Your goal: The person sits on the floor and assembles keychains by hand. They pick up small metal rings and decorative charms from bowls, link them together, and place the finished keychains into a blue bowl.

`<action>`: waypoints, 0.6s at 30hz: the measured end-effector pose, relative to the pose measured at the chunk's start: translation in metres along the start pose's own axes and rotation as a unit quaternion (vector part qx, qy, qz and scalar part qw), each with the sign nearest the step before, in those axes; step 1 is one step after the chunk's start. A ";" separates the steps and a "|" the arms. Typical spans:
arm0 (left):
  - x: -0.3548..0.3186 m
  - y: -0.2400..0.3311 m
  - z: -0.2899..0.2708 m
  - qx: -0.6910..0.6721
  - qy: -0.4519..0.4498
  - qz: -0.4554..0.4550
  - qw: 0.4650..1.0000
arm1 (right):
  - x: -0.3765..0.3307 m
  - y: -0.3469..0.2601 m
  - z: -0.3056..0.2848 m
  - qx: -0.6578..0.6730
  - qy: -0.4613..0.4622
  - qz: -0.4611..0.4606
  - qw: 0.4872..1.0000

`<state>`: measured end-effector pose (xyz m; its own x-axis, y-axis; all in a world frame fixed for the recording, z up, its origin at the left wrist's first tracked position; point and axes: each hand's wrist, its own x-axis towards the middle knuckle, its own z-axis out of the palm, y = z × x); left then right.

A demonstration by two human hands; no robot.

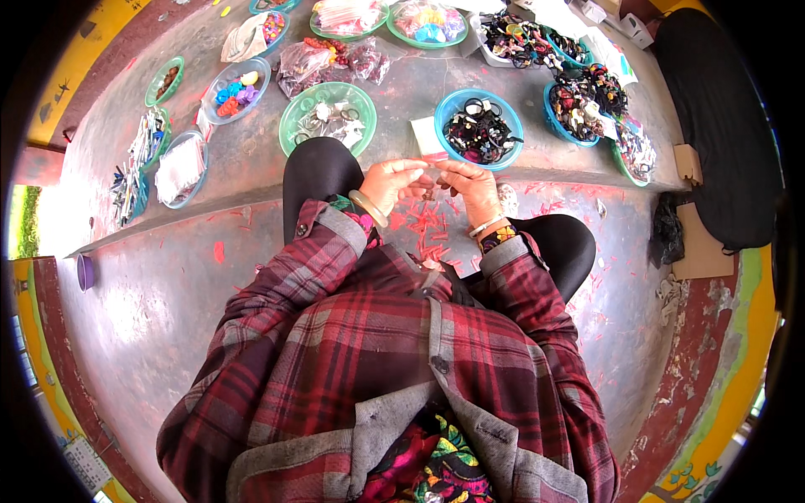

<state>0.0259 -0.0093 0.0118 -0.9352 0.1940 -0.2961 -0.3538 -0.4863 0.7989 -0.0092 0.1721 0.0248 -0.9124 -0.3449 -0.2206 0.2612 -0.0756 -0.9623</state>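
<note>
My left hand [388,186] and my right hand [476,191] meet fingertip to fingertip above my lap. Thumbs and forefingers are pinched together, and whatever lies between them is too small to make out. Just beyond my right hand stands a blue basin [442,149] heaped with dark hair ties [480,131]. Past my left hand and knee is a green basin [289,117] holding clear plastic packets and a few dark rings. A white card [426,137] lies between these two basins. Red scraps [426,225] litter the floor under my hands.
A raised ledge carries more basins: colourful pieces [238,97] at left, white packets [179,170] beyond my left knee, and dark trinkets [579,105] at right. Plastic bags [323,65] lie behind the green basin. A black bag [667,230] and cardboard [703,251] lean at far right.
</note>
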 end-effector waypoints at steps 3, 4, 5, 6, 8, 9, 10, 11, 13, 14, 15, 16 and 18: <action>-0.001 0.003 -0.001 -0.033 -0.019 -0.014 0.999 | 0.000 0.003 -0.003 0.033 -0.016 -0.016 0.999; 0.000 0.003 -0.003 -0.043 -0.028 -0.014 0.999 | 0.000 0.003 -0.003 0.043 -0.018 -0.018 0.999; 0.000 0.002 -0.005 -0.053 -0.037 -0.014 0.998 | 0.000 0.004 -0.003 0.052 -0.021 -0.020 0.998; 0.001 0.001 -0.007 -0.063 -0.046 -0.013 0.997 | 0.000 0.004 -0.003 0.062 -0.024 -0.021 0.998; 0.001 -0.001 -0.009 -0.073 -0.058 -0.001 0.996 | 0.000 0.002 -0.002 0.064 -0.027 -0.018 0.997; 0.001 -0.001 -0.009 -0.078 -0.064 0.005 0.995 | -0.001 0.001 -0.002 0.065 -0.028 -0.016 0.997; 0.001 0.000 -0.009 -0.089 -0.063 0.002 0.994 | -0.001 -0.001 -0.001 0.056 -0.029 -0.019 0.998; -0.001 0.005 -0.004 -0.099 -0.063 -0.002 0.993 | -0.002 -0.002 -0.001 0.047 -0.029 -0.022 0.998; -0.004 0.013 0.003 -0.118 -0.056 -0.011 0.991 | -0.002 -0.002 -0.002 0.032 -0.027 -0.028 0.999; -0.005 0.015 0.005 -0.127 -0.048 -0.016 0.991 | -0.001 -0.001 -0.002 0.026 -0.027 -0.031 0.999; -0.005 0.016 0.006 -0.136 -0.040 -0.021 0.990 | 0.000 0.001 -0.002 0.020 -0.026 -0.034 0.999; -0.003 0.013 0.006 -0.120 -0.031 -0.012 0.992 | 0.000 0.001 -0.002 0.001 -0.025 -0.040 0.999; 0.001 0.003 0.003 -0.088 -0.012 0.007 0.996 | 0.001 0.002 0.000 -0.035 -0.024 -0.053 0.998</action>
<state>0.0235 -0.0076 0.0156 -0.9406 0.2051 -0.2707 -0.3385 -0.6304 0.6986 -0.0094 0.1718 0.0229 -0.9172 -0.3828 -0.1109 0.1403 -0.0497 -0.9889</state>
